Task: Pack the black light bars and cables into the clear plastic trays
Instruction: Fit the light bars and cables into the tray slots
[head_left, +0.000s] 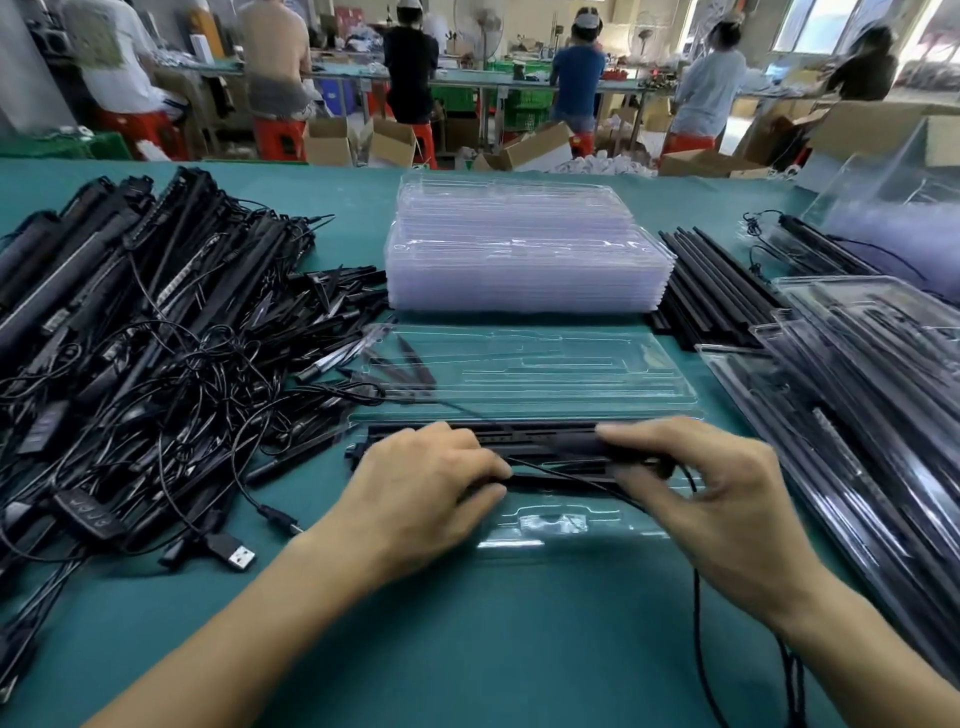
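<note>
A long, slim black light bar (535, 440) lies crosswise over the near half of an open clear tray (545, 374) on the green table (467, 649). The left hand (426, 483) curls over its left part. The right hand (727, 499) pinches its right end, where a thin cable (696, 623) trails down.

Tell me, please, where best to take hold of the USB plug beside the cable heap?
Probably pinch the black body of the USB plug just behind its metal tip, coming from above on the right: it lies flat on bare cloth there, while the tangled heap crowds its left side.
</note>
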